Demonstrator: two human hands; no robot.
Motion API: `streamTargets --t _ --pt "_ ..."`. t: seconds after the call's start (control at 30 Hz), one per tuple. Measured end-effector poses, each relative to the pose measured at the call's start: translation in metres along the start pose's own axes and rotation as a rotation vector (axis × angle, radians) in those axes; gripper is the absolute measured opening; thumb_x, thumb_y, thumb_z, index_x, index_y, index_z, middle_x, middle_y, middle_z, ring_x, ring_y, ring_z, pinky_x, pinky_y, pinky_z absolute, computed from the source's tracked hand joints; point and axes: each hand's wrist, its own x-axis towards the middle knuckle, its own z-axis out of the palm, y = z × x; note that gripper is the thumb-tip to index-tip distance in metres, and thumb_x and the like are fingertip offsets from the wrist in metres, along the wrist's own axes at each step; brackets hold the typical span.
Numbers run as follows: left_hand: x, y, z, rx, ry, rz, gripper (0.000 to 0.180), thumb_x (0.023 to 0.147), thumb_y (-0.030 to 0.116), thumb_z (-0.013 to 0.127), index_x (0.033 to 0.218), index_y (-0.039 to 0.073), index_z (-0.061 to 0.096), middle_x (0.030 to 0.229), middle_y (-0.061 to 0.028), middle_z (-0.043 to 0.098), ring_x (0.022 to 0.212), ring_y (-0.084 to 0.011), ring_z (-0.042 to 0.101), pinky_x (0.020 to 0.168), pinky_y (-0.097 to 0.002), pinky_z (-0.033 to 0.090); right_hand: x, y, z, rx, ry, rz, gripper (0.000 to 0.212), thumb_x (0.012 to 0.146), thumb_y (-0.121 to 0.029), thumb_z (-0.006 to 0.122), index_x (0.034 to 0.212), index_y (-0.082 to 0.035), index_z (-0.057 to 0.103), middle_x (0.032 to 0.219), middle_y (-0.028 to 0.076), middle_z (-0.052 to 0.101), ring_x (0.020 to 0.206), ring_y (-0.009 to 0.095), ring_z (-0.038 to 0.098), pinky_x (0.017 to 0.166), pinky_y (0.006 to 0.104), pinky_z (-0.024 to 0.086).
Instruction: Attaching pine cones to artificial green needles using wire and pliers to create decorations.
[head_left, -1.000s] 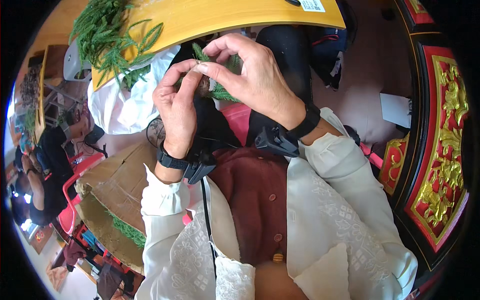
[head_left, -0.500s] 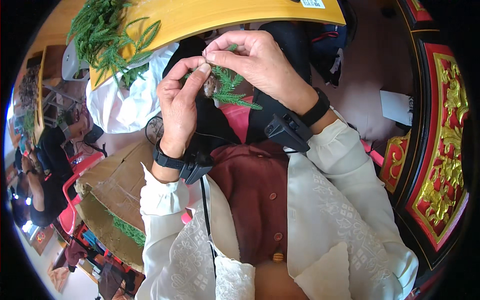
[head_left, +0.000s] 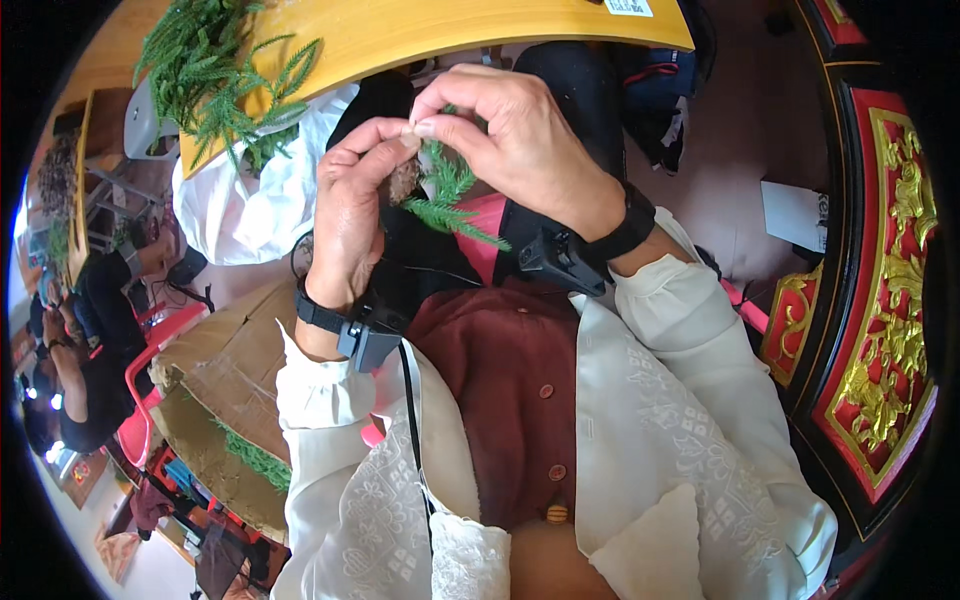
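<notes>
Above my lap, both hands are closed in pinches with their fingertips meeting. My left hand point(head_left: 348, 205) grips a sprig of green needle-leaved plant point(head_left: 448, 190), and a brown, rough clump like a pine cone point(head_left: 403, 183) hangs beside it under the fingers. My right hand point(head_left: 530, 145) presses thumb and forefinger together against the left fingertips. Whatever is between those right fingers is too small or hidden to name. Part of the sprig lies behind the right hand.
A yellow table point(head_left: 430, 45) stands ahead, with a pile of green sprigs point(head_left: 200, 75) on its left end. Below hangs a white plastic bag point(head_left: 245, 215). Near my left side sits a cardboard box point(head_left: 225, 350) with greenery. A carved red-and-gold panel point(head_left: 885, 300) rises at right.
The fingertips have come closer together, and the thin strand seen between them no longer shows. My right hand has turned slightly; the sprig and brown clump have shifted a little left.
</notes>
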Motion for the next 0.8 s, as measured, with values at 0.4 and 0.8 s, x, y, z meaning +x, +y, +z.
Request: streamTargets --t 0.4,0.8 --pt "0.001 -0.012 -0.008 -0.065 0.073 -0.026 0.009 0.084 0.006 0.062 0.091 0.003 0.066 0.081 0.0013 0.064 0.068 -0.0044 0.054 0.062 -0.0183 0.041 0.018 0.026 -0.053 -0.562 0.420 -0.133 0.026 0.076 -0.016 0.069 0.097 -0.003 0.064 0.092 0.014 0.062 0.088 0.030 0.059 0.079 0.0364 0.046" --pt "0.003 -0.003 -0.003 -0.044 0.098 0.116 0.007 0.084 0.007 0.063 0.089 0.004 0.065 0.073 0.0048 0.059 0.059 -0.0011 0.047 0.055 -0.0164 0.034 0.059 0.084 -0.132 -1.074 0.022 0.270 0.068 0.075 -0.044 0.063 0.129 -0.006 0.047 0.125 0.020 0.050 0.116 0.038 0.047 0.094 0.0522 0.038"
